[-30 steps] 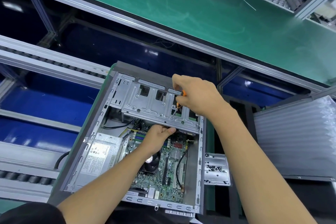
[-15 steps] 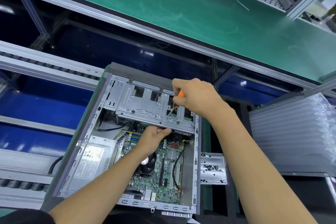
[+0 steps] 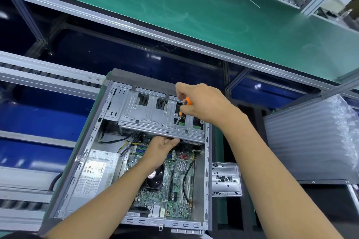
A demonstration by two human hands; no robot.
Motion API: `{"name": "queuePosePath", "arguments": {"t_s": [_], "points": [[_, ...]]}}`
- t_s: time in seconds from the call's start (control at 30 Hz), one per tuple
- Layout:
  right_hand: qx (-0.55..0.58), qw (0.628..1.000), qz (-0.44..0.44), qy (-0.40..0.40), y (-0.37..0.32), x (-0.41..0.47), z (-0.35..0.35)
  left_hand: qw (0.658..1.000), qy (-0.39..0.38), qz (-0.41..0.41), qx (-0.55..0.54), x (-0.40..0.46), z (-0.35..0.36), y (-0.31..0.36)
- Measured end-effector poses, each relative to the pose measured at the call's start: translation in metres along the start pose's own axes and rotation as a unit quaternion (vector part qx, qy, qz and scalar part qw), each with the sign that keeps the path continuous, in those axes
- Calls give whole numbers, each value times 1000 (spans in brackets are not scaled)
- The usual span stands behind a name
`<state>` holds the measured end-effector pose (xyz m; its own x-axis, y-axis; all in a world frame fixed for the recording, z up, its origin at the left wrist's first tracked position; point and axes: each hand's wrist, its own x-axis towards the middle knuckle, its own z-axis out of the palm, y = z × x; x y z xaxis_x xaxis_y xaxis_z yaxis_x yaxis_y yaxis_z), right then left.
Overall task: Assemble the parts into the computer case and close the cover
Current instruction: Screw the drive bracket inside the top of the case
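you are looking down into an open computer case (image 3: 108,151) lying on its side, its cover off. your right hand (image 3: 204,103) is curled around an orange-handled screwdriver (image 3: 181,111), and the tip of it meets a screw on the metal drive cage (image 3: 151,114) at the far end of the case. your left hand (image 3: 161,149) reaches in under the near edge of that cage, thumb against the edge; the fingers are hidden beneath it, so whether they grip anything cannot be told. below your left wrist sit the green motherboard (image 3: 174,186) and a black cooler fan (image 3: 154,177). the silver power supply (image 3: 95,174) fills the left corner. just right of the case lies a small metal tray (image 3: 226,179) with loose screws.
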<state>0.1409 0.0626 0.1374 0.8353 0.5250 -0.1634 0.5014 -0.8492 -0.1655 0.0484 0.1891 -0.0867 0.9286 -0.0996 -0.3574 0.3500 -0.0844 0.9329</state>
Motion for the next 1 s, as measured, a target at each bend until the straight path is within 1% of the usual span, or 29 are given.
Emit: {"name": "queuePosePath", "arguments": {"t_s": [0.13,0.2,0.27,0.3,0.4,0.47,0.7,0.87,1.0], "points": [[11,999,-29,-25,0,3,0,1000,-2,4,2,-1,0,2],[57,997,-30,-41,0,4,-2,1000,-2,4,3,-1,0,3],[99,994,-23,-36,-1,3,-1,1000,0,2,6,-1,0,3],[94,995,-18,-26,-1,3,0,1000,1,2,7,-1,0,3],[-8,1000,-14,16,-1,4,3,1000,1,-1,8,-2,0,5],[-44,998,-16,29,-1,4,3,1000,0,-2,9,-3,0,6],[37,999,-17,-26,-1,3,0,1000,-8,3,-14,-7,2,14],[64,997,-11,-28,-3,0,-1,999,-1,-3,-37,-8,2,17],[59,998,-10,-32,-4,0,-3,999,-19,15,-35,-11,2,19]]}}
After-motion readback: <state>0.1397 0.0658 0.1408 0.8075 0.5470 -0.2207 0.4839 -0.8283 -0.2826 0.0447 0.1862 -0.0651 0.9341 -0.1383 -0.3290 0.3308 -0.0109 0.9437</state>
